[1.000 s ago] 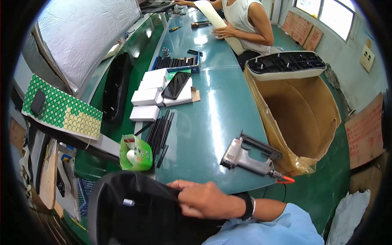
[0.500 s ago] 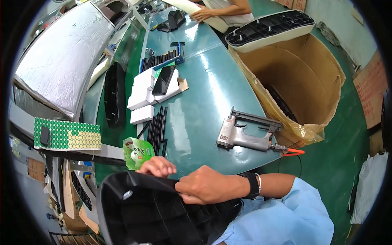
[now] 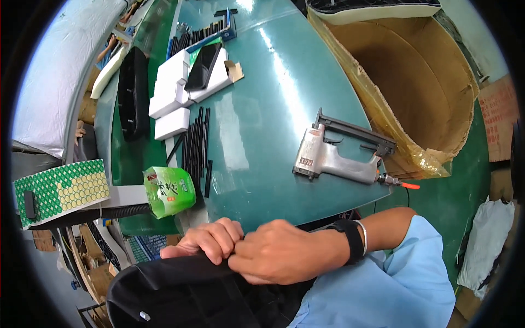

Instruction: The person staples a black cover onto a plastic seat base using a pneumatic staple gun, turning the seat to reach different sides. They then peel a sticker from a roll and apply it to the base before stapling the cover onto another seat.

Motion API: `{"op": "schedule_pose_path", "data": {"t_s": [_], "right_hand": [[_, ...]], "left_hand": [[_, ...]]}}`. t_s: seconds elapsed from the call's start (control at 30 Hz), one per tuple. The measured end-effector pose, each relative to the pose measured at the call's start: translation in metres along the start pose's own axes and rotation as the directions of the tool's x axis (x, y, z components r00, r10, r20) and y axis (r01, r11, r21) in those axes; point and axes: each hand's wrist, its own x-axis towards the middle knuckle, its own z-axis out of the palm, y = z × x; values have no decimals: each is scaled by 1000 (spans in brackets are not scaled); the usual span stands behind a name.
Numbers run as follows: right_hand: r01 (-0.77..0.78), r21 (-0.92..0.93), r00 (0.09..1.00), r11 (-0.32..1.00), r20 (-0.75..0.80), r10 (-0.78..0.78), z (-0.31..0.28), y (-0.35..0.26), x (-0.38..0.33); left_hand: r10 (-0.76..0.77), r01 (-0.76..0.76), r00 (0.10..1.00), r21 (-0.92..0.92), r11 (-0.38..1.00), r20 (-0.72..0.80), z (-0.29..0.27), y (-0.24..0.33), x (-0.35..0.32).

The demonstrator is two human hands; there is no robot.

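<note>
Both of my hands grip the upper edge of a black moulded seat part (image 3: 180,292) held below the table's near edge. My left hand (image 3: 206,240) curls its fingers over that edge. Pressed right against it, my right hand (image 3: 279,251) is closed on the same edge and wears a black wristband and a light blue sleeve. On the green table (image 3: 257,136) just beyond my right hand lies a silver pneumatic staple gun (image 3: 339,156) with a black magazine and an orange hose fitting.
A green packet (image 3: 169,191) sits at the table's near left corner beside several black strips (image 3: 196,145). White boxes (image 3: 180,90) with a dark phone lie farther back. A large open cardboard box (image 3: 421,93) stands at right. A green dotted sheet (image 3: 60,191) hangs at left.
My view has tilted down and closer to the table. My left hand has come up beside my right, and both now clasp the black part's edge together.
</note>
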Motion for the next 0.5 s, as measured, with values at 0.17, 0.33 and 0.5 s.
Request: {"op": "schedule_pose_path", "data": {"t_s": [0.17,0.33,0.5], "right_hand": [[-266,-365,953,892,-240,186,5,-3,-11],[-239,-306,971,922,-51,235,5,1,-31],[2,-70,984,998,179,11,-30,41,-52]], "left_hand": [[59,-61,997,18,998,52,-3,-3,0],[51,-52,997,29,998,58,-1,-6,1],[26,-27,1000,72,997,12,11,0,4]]}}
